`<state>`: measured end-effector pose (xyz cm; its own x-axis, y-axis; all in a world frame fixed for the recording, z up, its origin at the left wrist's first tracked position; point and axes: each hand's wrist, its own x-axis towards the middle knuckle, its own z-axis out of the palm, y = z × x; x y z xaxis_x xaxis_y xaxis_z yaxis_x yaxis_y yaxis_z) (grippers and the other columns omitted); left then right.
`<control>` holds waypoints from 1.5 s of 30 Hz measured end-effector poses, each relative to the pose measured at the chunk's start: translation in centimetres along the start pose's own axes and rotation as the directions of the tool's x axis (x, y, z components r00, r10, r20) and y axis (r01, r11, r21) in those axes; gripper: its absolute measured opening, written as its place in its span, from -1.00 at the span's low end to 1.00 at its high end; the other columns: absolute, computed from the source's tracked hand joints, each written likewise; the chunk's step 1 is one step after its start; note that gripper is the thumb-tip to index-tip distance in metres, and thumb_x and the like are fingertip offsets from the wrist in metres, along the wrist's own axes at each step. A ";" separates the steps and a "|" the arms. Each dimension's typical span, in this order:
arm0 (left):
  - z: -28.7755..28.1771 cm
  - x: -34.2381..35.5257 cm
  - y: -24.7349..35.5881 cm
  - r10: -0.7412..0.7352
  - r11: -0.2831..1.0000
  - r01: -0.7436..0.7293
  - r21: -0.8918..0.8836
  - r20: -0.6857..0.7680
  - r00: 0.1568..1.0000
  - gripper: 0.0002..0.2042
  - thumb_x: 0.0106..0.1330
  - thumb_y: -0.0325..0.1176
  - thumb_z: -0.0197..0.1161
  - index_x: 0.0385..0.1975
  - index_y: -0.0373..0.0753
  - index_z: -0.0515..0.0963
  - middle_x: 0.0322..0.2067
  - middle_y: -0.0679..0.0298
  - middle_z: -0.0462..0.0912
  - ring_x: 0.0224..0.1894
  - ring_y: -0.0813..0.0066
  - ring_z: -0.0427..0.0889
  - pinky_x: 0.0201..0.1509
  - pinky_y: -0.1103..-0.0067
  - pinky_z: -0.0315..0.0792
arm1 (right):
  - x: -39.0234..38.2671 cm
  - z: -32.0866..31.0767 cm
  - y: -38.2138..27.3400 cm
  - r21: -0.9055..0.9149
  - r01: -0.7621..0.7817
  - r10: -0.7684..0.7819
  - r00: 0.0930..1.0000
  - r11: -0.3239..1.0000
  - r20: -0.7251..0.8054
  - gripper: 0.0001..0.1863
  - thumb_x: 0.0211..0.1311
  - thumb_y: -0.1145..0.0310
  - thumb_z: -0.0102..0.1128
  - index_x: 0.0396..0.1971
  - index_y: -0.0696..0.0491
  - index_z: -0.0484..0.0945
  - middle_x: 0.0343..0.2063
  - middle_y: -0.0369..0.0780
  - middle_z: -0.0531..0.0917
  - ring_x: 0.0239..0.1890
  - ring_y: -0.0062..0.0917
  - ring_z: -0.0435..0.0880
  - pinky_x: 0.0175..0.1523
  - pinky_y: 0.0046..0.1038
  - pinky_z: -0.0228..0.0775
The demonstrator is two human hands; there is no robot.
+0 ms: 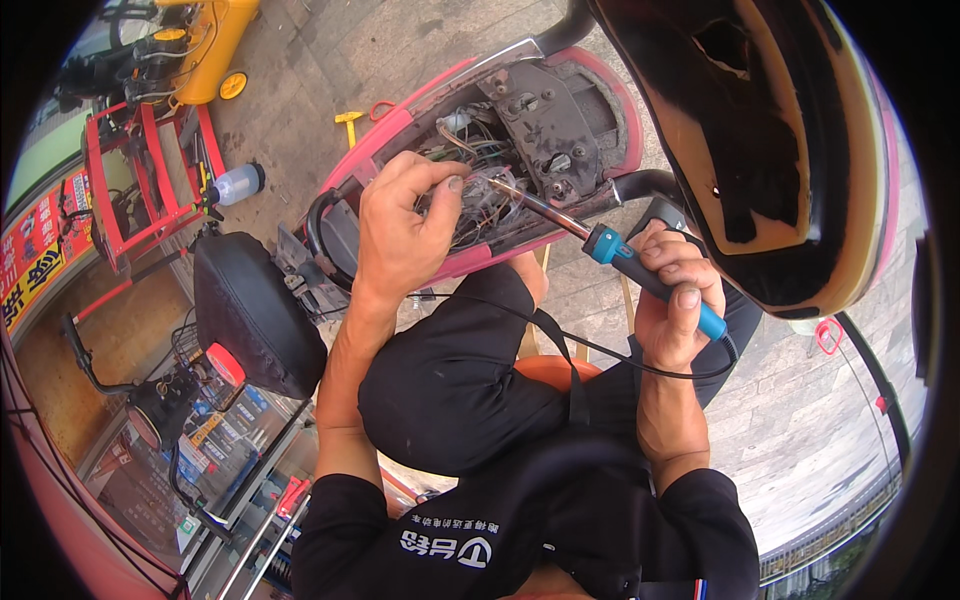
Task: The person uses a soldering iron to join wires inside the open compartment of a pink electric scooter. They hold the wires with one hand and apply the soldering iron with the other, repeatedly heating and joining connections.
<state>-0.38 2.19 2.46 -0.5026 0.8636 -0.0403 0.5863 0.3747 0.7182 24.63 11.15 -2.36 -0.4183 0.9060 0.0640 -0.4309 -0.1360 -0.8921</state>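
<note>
My right hand [680,290] is wrapped round the black and teal handle of a soldering iron [610,248]. The metal shaft points up and left, with its tip among the loose wires [490,205] in the open compartment of a pink scooter body [425,112]. Close to that tip, over the compartment's left part, my left hand [408,215] is closed, thumb against forefinger. What it pinches is too small to make out. From the iron's handle a black cord [560,335] curves left across my lap.
A raised scooter seat [850,150] fills the upper right, its underside showing. On the paving lie a yellow-headed hammer [349,122] and red-handled scissors [381,110]. Another scooter with a black seat [255,310], a red metal frame [160,190] and a yellow machine [215,50] stand left.
</note>
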 end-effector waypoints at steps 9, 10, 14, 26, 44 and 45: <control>-0.4 -0.1 0.7 0.002 1.000 -0.002 0.029 -0.003 1.000 -0.87 0.17 -0.59 0.25 -0.31 -0.36 0.68 -0.44 0.17 0.61 -0.42 0.36 0.61 -0.32 0.53 0.46 | 0.1 0.2 0.1 0.006 0.001 -0.001 1.000 1.000 0.006 -0.70 0.42 0.18 0.09 -0.33 0.15 0.49 -0.24 -0.07 0.62 -0.20 -0.36 0.52 0.00 -0.16 0.33; -0.4 -0.2 0.8 -0.008 1.000 0.008 0.019 -0.004 1.000 -0.87 0.17 -0.60 0.25 -0.30 -0.36 0.68 -0.44 0.17 0.61 -0.42 0.38 0.61 -0.32 0.53 0.46 | 0.1 0.1 0.2 -0.001 -0.002 0.002 1.000 1.000 0.002 -0.70 0.42 0.18 0.09 -0.33 0.15 0.48 -0.24 -0.07 0.62 -0.21 -0.36 0.52 0.00 -0.16 0.33; -0.6 -0.4 0.6 -0.018 1.000 0.018 -0.008 -0.004 1.000 -0.86 0.19 -0.59 0.25 -0.27 -0.36 0.68 -0.43 0.18 0.62 -0.42 0.41 0.61 -0.32 0.55 0.45 | -0.1 0.0 0.3 0.011 -0.019 0.019 1.000 1.000 -0.018 -0.70 0.42 0.18 0.09 -0.33 0.15 0.48 -0.25 -0.06 0.62 -0.19 -0.33 0.53 0.05 -0.12 0.34; -3.3 -2.5 0.4 -0.184 0.966 0.164 -0.198 -0.087 0.979 -0.75 0.45 -0.44 0.14 0.03 -0.40 0.57 -0.23 0.16 0.72 -0.35 0.66 0.56 -0.25 0.70 0.41 | -1.5 -0.8 -0.8 0.279 -0.076 0.088 0.996 0.957 -0.031 -0.27 0.41 -0.34 -0.25 -0.21 0.12 0.51 -0.17 -0.04 0.62 -0.02 -0.26 0.52 0.31 -0.05 0.18; -2.6 -2.5 1.2 -0.313 0.880 0.256 -0.400 -0.084 0.946 -0.86 0.40 -0.50 0.21 -0.15 -0.44 0.54 -0.30 0.16 0.73 -0.34 0.62 0.65 -0.25 0.67 0.55 | -2.2 -1.4 -1.7 0.177 -0.115 0.088 0.984 0.977 0.153 -0.71 0.30 0.46 0.25 -0.05 0.19 0.45 0.11 0.15 0.48 -0.07 -0.26 0.72 0.02 -0.30 0.63; -2.3 -2.3 1.0 -0.296 0.878 0.233 -0.419 -0.091 0.951 -0.87 0.39 -0.51 0.22 -0.17 -0.44 0.55 -0.32 0.19 0.73 -0.35 0.64 0.64 -0.27 0.68 0.54 | -2.3 -1.5 -1.7 0.143 -0.116 0.092 0.982 0.983 0.165 -0.72 0.30 0.47 0.24 -0.05 0.20 0.44 0.11 0.15 0.48 -0.07 -0.26 0.71 0.02 -0.30 0.63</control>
<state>-0.09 -0.23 4.84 -0.7089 0.6799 -0.1878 0.1314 0.3888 0.9119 27.46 9.92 -1.68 -0.5827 0.8109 0.0546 -0.4895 -0.2965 -0.8200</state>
